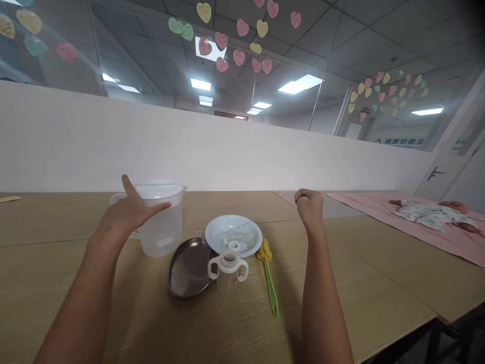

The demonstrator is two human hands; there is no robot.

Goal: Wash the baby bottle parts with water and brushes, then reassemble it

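Note:
My left hand (133, 205) is raised in front of a translucent plastic pitcher (162, 232), with its thumb and a finger spread apart and nothing held. I cannot tell whether it touches the pitcher. Over the table to the right, my right hand (309, 203) is closed in a fist, with no object showing in it. Between my arms stands an uncapped, two-handled baby bottle (228, 275). Behind it, a white bowl (215, 230) holds clear and white bottle parts (242, 237). An oval metal tray (189, 270) lies to the left, and a bottle brush (271, 288) with yellow sponge and green handle to the right.
A baby doll (428, 213) in patterned clothes lies on a pink cloth (367, 205) at the right of the wooden table (364, 288). Behind the table runs a white low wall (235, 156) with glass above, bearing heart-shaped notes. A pale flat object (10, 198) lies at the far left.

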